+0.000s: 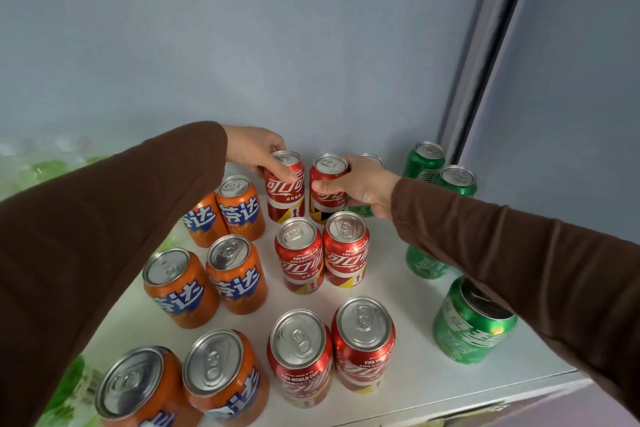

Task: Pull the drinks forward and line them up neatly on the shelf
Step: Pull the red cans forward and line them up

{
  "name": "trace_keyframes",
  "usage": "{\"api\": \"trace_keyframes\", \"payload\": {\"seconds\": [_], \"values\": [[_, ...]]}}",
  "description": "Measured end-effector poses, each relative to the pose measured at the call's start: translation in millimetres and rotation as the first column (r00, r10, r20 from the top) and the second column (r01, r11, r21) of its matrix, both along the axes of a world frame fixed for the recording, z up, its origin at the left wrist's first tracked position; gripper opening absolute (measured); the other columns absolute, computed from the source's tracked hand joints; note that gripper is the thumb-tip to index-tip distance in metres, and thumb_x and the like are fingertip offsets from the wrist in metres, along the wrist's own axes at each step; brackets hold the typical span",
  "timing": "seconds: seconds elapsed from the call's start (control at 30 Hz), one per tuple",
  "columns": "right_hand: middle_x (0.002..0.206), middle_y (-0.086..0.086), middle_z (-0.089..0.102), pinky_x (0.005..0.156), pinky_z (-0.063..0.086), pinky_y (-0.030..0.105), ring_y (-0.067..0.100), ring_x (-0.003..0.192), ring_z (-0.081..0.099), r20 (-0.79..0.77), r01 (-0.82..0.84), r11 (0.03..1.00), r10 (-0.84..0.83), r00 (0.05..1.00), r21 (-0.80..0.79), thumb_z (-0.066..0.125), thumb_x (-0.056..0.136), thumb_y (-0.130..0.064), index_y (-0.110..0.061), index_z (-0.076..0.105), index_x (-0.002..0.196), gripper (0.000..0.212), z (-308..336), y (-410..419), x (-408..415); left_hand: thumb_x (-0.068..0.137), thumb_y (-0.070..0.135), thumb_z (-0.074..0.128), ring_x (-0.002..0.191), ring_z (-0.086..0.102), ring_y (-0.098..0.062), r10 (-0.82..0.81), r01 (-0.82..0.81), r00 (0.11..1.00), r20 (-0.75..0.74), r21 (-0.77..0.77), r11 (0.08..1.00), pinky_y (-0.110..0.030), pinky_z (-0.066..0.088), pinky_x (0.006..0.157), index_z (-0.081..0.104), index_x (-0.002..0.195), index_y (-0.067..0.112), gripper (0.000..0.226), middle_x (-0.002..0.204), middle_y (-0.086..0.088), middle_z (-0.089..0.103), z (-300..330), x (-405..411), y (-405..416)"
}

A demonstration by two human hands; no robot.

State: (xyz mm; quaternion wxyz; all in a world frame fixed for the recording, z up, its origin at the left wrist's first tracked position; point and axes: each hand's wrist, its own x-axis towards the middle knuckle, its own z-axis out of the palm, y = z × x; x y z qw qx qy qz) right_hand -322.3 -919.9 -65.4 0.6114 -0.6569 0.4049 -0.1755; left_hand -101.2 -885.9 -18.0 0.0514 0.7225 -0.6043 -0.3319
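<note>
Two red cola cans at the back of the shelf [408, 291] are being gripped, one per hand: the left hand [254, 149] is clamped on the back-left red can [285, 185], fingers wrapped over the rim and upper wall; the right hand [367, 185] is clamped on the back-right red can [327, 184], thumb across its front. Both cans are standing upright, just beside each other, close to the back wall [277, 45]. Ahead of them a middle red pair [322, 253] and a front red pair [330, 354] are already sitting in a double column. Judgement: the back pair is being pulled forward to close up behind the middle pair. The step is best done by sliding both cans together, kept low and upright, and stopped just short of the middle pair so nothing is being knocked on. The orange cans [207, 274] are sitting near on the left, the green cans [440, 170] near on the right, partly hidden by the right sleeve [519, 253]. Open room is being left as a bare lane between red and green columns; the gap to the orange column is tight. One green can [471, 322] is leaning near the front right, close to the shelf's front edge, and risks being clipped by the right forearm.
</note>
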Motion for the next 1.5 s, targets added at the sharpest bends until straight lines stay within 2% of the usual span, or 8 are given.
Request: {"api": "trace_keyframes", "payload": {"seconds": [0.27, 0.47, 0.7, 0.87, 1.23, 1.3, 1.43, 1.5], "values": [[0.11, 0.007, 0.072, 0.069, 0.054, 0.029, 0.018, 0.089, 0.068, -0.049, -0.007, 1.0, 0.008, 0.999, 0.018, 0.081, 0.081, -0.01, -0.007, 0.065, 0.123, 0.044, -14.3, 0.1, 3.8, 0.076, 0.037, 0.081, 0.104, 0.065, -0.022, -0.07, 0.066, 0.994, 0.078, 0.06, 0.996, -0.036, 0.054, 0.095, 0.055, 0.117, 0.014, 0.053, 0.114, -0.004, 0.067, -17.8, -8.6, -4.7], [0.116, 0.014, 0.073, 0.091, 0.057, 0.048, 0.032, 0.103, 0.071, -0.09, -0.001, 1.0, 0.0, 0.996, -0.002, 0.083, 0.078, -0.011, -0.007, 0.064, 0.126, 0.052, -20.7, -1.1, 8.5, 0.075, 0.038, 0.083, 0.105, 0.064, -0.022, -0.086, 0.079, 0.989, 0.123, 0.055, 0.995, -0.037, 0.053, 0.095, 0.053, 0.11, 0.02, 0.05, 0.114, -0.003, 0.066, -24.5, -9.5, -7.7], [0.116, 0.012, 0.072, 0.094, 0.055, 0.052, 0.032, 0.104, 0.069, -0.136, 0.039, 0.998, -0.045, 0.99, -0.041, 0.089, 0.069, -0.019, -0.01, 0.061, 0.129, 0.066, -26.6, -4.1, 14.7, 0.076, 0.039, 0.082, 0.105, 0.062, -0.02, -0.078, 0.07, 0.985, 0.152, 0.057, 0.996, -0.037, 0.053, 0.094, 0.048, 0.118, 0.021, 0.057, 0.116, -0.001, 0.064, -26.1, -11.5, -6.3], [0.116, 0.007, 0.071, 0.092, 0.057, 0.05, 0.03, 0.103, 0.068, -0.167, 0.038, 0.99, -0.061, 0.984, -0.137, 0.086, 0.031, -0.05, -0.015, 0.058, 0.13, 0.109, -58.8, -32.6, 25.7, 0.074, 0.037, 0.084, 0.107, 0.062, -0.023, -0.055, 0.045, 0.989, 0.141, 0.069, 0.997, -0.042, 0.052, 0.098, 0.047, 0.122, 0.021, 0.063, 0.117, -0.003, 0.064, -26.3, -14.6, -4.7], [0.146, 0.014, 0.051, 0.108, 0.047, 0.046, 0.033, 0.13, 0.053, -0.184, 0.097, 0.971, -0.138, 0.973, -0.217, 0.08, 0.083, -0.024, -0.007, 0.033, 0.152, 0.085, -2.8, 11.4, 3.5, 0.076, 0.036, 0.083, 0.127, 0.05, -0.025, -0.035, 0.027, 0.989, 0.147, 0.055, 0.998, -0.042, 0.042, 0.109, 0.035, 0.144, 0.019, 0.086, 0.144, -0.005, 0.049, -17.0, -21.8, 4.5], [0.152, 0.015, 0.045, 0.109, 0.043, 0.038, 0.031, 0.135, 0.048, -0.195, 0.069, 0.96, -0.125, 0.973, -0.27, 0.075, 0.089, -0.02, -0.004, 0.032, 0.153, 0.079, 7.3, 18.5, -7.9, 0.078, 0.036, 0.081, 0.132, 0.046, -0.026, -0.029, 0.031, 0.987, 0.157, -0.006, 1.0, -0.042, 0.037, 0.112, 0.036, 0.146, 0.018, 0.084, 0.148, -0.005, 0.046, -7.0, -23.8, 9.6], [0.151, 0.01, 0.049, 0.088, 0.047, 0.025, 0.024, 0.125, 0.055, -0.213, 0.003, 0.944, -0.077, 0.974, -0.331, 0.066, 0.095, -0.015, -0.009, 0.04, 0.151, 0.063, 24.0, 46.1, -39.3, 0.081, 0.039, 0.078, 0.128, 0.051, -0.023, -0.032, 0.093, 0.958, 0.285, -0.202, 0.975, -0.04, 0.04, 0.11, 0.048, 0.139, 0.016, 0.069, 0.142, -0.006, 0.053, 18.5, -33.4, 27.8], [0.15, 0.007, 0.05, 0.096, 0.046, 0.024, 0.021, 0.127, 0.054, -0.194, 0.0, 0.918, -0.084, 0.977, -0.397, 0.066, 0.095, -0.017, -0.012, 0.043, 0.15, 0.06, 30.3, 60.8, -58.1, 0.083, 0.038, 0.076, 0.126, 0.052, -0.022, -0.048, 0.14, 0.945, 0.322, -0.267, 0.953, -0.037, 0.041, 0.107, 0.051, 0.137, 0.016, 0.063, 0.14, -0.006, 0.055, 31.5, -46.1, 41.8]]}}
